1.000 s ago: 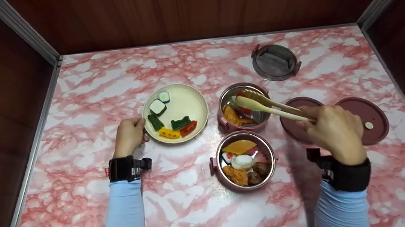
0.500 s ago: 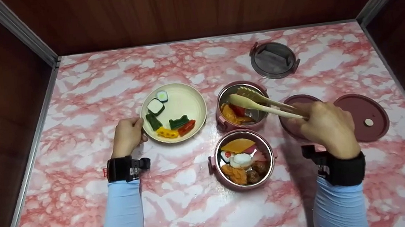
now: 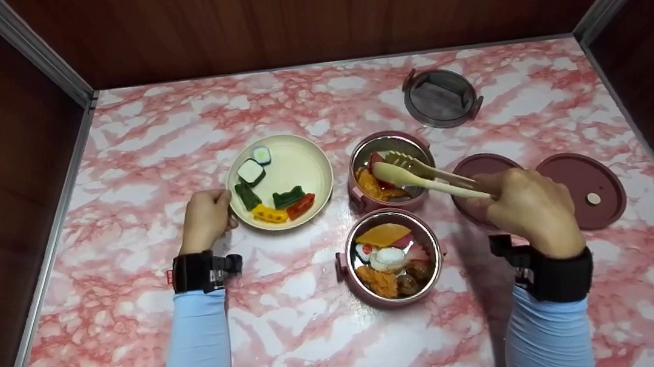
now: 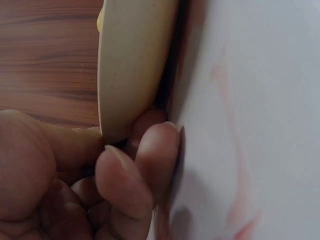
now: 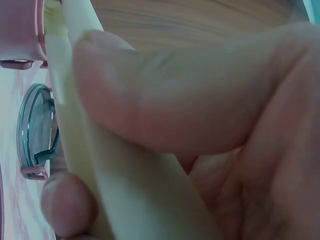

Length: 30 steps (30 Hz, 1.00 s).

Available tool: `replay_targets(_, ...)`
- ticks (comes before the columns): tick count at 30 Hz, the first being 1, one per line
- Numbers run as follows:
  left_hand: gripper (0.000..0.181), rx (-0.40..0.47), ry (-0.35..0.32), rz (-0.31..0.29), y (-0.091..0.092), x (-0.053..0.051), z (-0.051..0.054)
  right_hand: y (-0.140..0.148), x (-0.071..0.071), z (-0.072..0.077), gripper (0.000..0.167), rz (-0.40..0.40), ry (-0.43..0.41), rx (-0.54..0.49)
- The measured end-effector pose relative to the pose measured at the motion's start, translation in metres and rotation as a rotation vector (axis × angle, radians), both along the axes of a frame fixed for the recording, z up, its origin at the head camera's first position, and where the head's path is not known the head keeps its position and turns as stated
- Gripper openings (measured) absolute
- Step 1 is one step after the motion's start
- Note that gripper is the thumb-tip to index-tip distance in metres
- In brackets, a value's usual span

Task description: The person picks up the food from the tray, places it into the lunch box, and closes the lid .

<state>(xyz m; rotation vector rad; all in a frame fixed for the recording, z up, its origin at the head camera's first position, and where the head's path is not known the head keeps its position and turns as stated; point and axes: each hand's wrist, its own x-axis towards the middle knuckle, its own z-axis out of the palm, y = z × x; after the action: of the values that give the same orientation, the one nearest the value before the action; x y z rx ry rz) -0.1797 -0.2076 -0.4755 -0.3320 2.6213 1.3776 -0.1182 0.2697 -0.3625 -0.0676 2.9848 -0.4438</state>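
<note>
The left hand (image 3: 206, 222) pinches the left rim of a cream plate (image 3: 302, 177); in the left wrist view its fingers curl under the plate's edge (image 4: 131, 65). On the plate lie two white roll pieces, green pieces, a yellow piece (image 3: 270, 214) and a red one (image 3: 301, 207). The right hand (image 3: 530, 205) grips cream tongs (image 3: 446, 186), whose tips are inside the upper pink pot (image 3: 363, 201), at a red piece beside an orange-brown piece (image 3: 371, 186). Whether the tips hold the red piece, I cannot tell. In the right wrist view, the thumb presses the tongs (image 5: 130, 185).
A second pink pot (image 3: 355, 290) with several food pieces stands just in front of the first. Behind to the right lies a grey lid (image 3: 441, 98). Two dark red lids (image 3: 483, 167) (image 3: 590, 174) lie at the right, one partly under the right hand. Walls bound the table's back and sides.
Inside the upper pot, the tongs' tips have shifted and come closer together, and the red piece has moved left. The right hand has moved slightly left since the first frame. The left hand keeps its grip.
</note>
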Motion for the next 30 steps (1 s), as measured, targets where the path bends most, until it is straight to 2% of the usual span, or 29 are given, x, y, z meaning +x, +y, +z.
replay_targets(6,0.033,-0.012,0.014,0.012,0.000,0.000,0.000,-0.006,0.001,-0.001,0.018,0.002,0.113,0.050)
replay_targets(10,0.032,-0.008,0.017,0.009,0.004,-0.001,-0.001,0.001,0.000,0.010,0.016,0.015,0.138,0.129)
replay_targets(14,0.032,-0.003,0.013,0.003,0.005,-0.002,-0.002,0.006,-0.011,0.029,0.015,0.116,0.170,0.211)
replay_targets(17,0.033,-0.010,0.006,0.010,0.004,-0.002,-0.002,-0.001,-0.023,0.041,0.020,0.229,0.252,0.281)
replay_targets(20,0.033,-0.009,0.003,0.017,0.003,-0.002,-0.001,-0.013,-0.033,0.049,0.004,0.308,0.364,0.358)
replay_targets(24,0.033,-0.009,0.010,0.017,0.002,-0.002,-0.002,-0.026,-0.038,0.055,0.013,0.348,0.473,0.422)
replay_targets(30,0.033,-0.018,0.021,0.009,0.001,-0.001,-0.002,-0.032,-0.038,0.059,0.019,0.366,0.483,0.452)
